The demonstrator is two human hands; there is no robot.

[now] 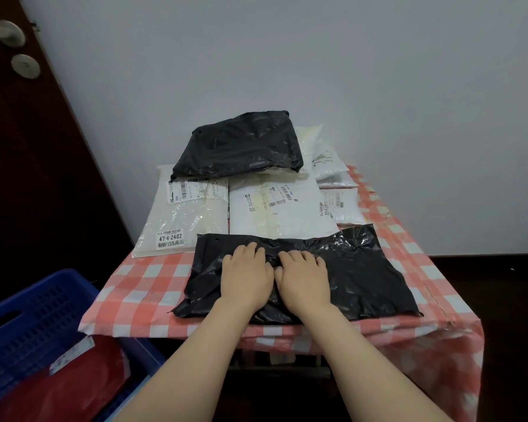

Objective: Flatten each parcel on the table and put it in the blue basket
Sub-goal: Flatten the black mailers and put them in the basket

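Observation:
A black plastic parcel (pixel 363 275) lies at the front of the table with the red-and-white checked cloth (pixel 141 287). My left hand (pixel 246 277) and my right hand (pixel 302 277) rest side by side, palms down, on its middle, fingers spread and pressing; neither hand grips anything. Behind it are white parcels (pixel 180 220) (pixel 282 208) with shipping labels, and a second black parcel (pixel 241 146) lies on top of the pile. The blue basket (pixel 34 312) stands at the lower left, below the table, with a red parcel (pixel 74 388) inside.
More small white parcels (pixel 337 190) are stacked at the back right near the wall. A dark door (pixel 19 147) with a metal handle stands at the left. The tablecloth hangs over the front and right edges of the table.

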